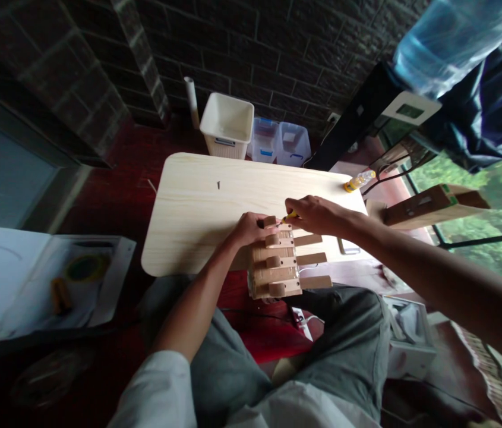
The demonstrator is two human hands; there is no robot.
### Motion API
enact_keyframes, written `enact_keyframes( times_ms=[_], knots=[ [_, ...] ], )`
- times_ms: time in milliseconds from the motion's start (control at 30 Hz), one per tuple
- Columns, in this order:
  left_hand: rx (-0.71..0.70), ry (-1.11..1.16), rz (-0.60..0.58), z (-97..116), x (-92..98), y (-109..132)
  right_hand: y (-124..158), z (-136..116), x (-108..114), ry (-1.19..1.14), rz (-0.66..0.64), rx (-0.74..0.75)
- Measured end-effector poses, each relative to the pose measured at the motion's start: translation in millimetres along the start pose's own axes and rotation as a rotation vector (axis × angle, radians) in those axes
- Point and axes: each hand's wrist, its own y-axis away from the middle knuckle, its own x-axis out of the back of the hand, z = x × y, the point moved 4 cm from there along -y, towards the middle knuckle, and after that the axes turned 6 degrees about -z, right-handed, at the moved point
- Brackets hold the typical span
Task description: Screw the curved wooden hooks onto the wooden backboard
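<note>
A cardboard piece (272, 270) extends off the near table edge above my lap. Rows of strips, rounded tabs and small dark screw heads run across it, and several strips stick out to the right. My left hand (252, 229) grips its far left corner, the fingers closed around the cardboard. A yellow-handled screwdriver (291, 215) sits in my closed right hand (311, 215), its tip pointing left at the far strip. Whether the tip touches a screw there is too small to tell. Farther off, a lone dark screw (218, 185) is on the tabletop.
The pale wooden table (188, 208) spans the middle. On its far right stands a yellow-and-clear bottle (359, 181); a phone-like flat object (349, 246) lies at the right edge. Behind are a cream bin (227, 116) and clear boxes (293, 142). An open white case (112, 279) is at left.
</note>
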Motion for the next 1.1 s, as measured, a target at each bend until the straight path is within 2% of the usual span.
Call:
enact_keyframes(
  times_ms=[167,267,433,733,867,1000,1100],
  knots=[
    [0.033,-0.027,0.018,1,1.6,1,-5,3,-6,-0.002,-0.003,-0.040],
    [0.039,-0.038,0.025,3,1.7,2,-3,5,-1,-0.015,-0.025,-0.002],
    [0.017,-0.047,0.028,3,0.5,0,0,5,3,-0.020,0.022,0.041],
    [-0.007,-0.064,0.011,-3,-0.8,0,-13,-2,1,-0.036,-0.004,-0.013],
    [0.002,-0.056,0.022,-3,-1.5,1,-6,-1,7,-0.033,-0.038,0.047],
    [0.000,-0.046,0.023,-2,-1.1,1,2,-8,9,0.001,0.007,0.113],
    [-0.003,-0.046,0.002,-1,-0.3,1,-1,-10,4,0.017,-0.005,0.085]
  ],
)
